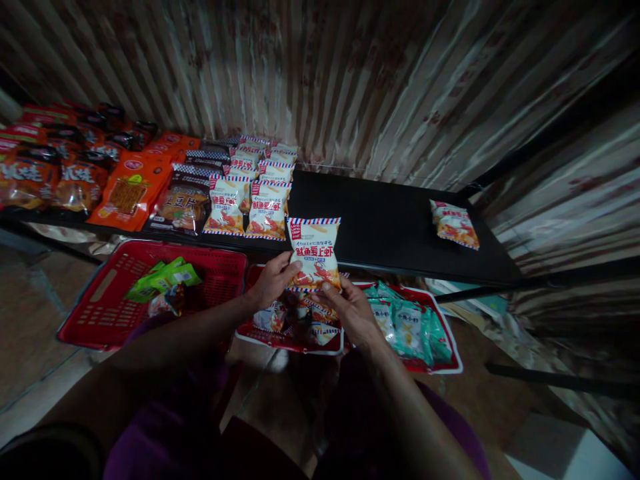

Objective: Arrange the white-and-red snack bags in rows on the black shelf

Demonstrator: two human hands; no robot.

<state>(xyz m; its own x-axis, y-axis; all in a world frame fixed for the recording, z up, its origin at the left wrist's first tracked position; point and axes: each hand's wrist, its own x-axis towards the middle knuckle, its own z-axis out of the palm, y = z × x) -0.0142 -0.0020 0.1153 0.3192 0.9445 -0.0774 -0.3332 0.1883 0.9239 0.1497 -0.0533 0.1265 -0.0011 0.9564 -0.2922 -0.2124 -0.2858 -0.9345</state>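
Between my two hands a white and orange snack bag (315,243) with a striped top edge is held upright, its printed front facing me. My left hand (274,280) grips its lower left side, thumb on the front. At its lower right corner my right hand (350,310) is closed on the bag too. Just below is a red basket (300,348) with more bags of the same print, partly hidden by my hands. Beyond, two rows of matching snack bags (267,208) stand on the black shelf (360,220), left of the held one.
Orange snack packs (129,190) and brown packs (183,200) fill the shelf's left part. A lone snack bag (454,223) lies near its right end. On the left a red basket (100,293) holds green packets; another basket (456,357) on the right holds teal bags (407,327).
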